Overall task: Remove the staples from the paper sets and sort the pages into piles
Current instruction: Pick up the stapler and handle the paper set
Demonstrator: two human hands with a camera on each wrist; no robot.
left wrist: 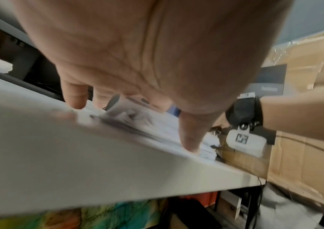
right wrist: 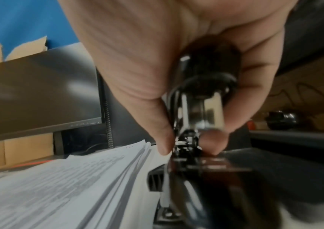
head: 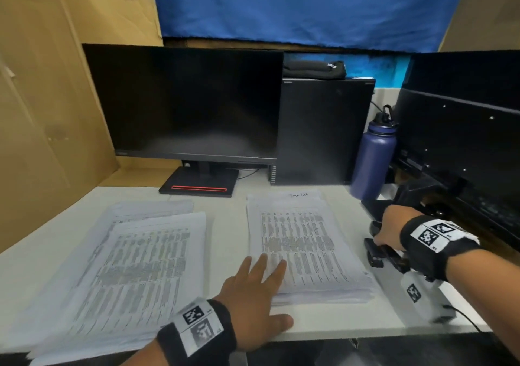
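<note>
Two lots of printed pages lie on the white table [head: 225, 225]. A loose, fanned spread [head: 126, 267] is on the left. A thick squared stack [head: 304, 247] [right wrist: 78, 178] is on the right. My left hand [head: 261, 278] [left wrist: 137, 77] lies flat with straight fingers on the stack's near left corner and its thumb on the table. To the right of the stack, my right hand [head: 389, 232] [right wrist: 157, 77] pinches a black and chrome staple tool [head: 378, 254] [right wrist: 204, 108] between thumb and fingers, low over the table. No staple is visible.
A dark monitor [head: 191, 104] on a red-striped base stands behind the papers, with a black computer tower [head: 323, 132] and a blue bottle [head: 374, 157] to its right. A second black screen [head: 464, 140] fills the right side. Cardboard [head: 42, 112] walls the left.
</note>
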